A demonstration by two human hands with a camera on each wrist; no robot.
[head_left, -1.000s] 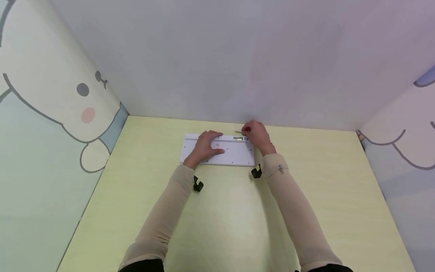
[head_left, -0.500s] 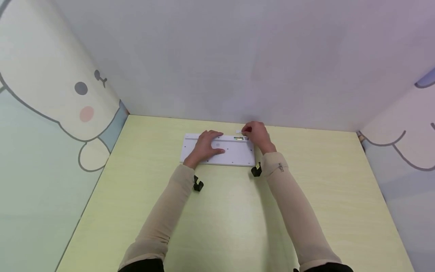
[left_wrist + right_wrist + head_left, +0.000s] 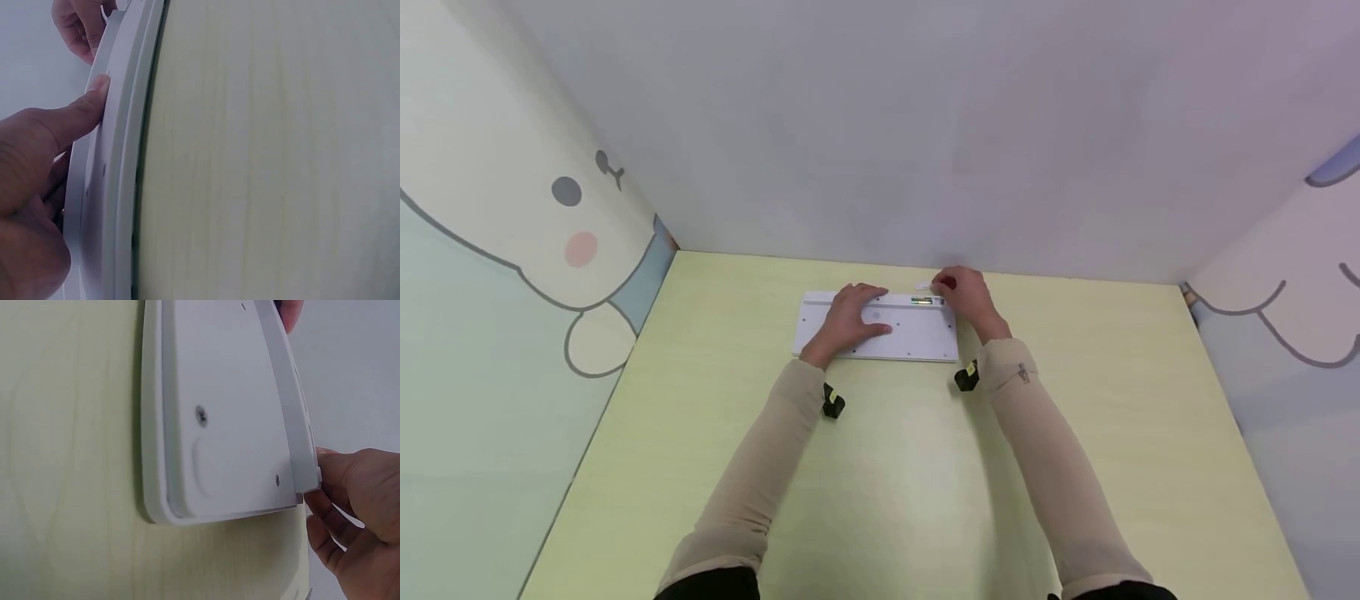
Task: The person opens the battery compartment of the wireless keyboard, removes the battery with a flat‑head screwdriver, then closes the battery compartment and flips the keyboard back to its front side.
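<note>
A white keyboard (image 3: 917,337) lies upside down near the far edge of the yellow-green table (image 3: 895,467). My left hand (image 3: 850,312) rests flat on its back, with the thumb against the keyboard's rim (image 3: 119,156). My right hand (image 3: 966,296) is at the keyboard's far right corner and pinches a small white cover piece (image 3: 922,286) just above the open battery slot (image 3: 922,301), where a green and yellow battery shows. In the right wrist view, my right hand (image 3: 356,506) touches the raised end of the keyboard (image 3: 231,425).
A plain pale wall (image 3: 925,125) stands right behind the keyboard. Cartoon-printed panels close off the left side (image 3: 512,250) and the right side (image 3: 1285,275). Bare table surface stretches between the keyboard and me.
The head view has tilted slightly. Both hands and the keyboard stay where they were.
</note>
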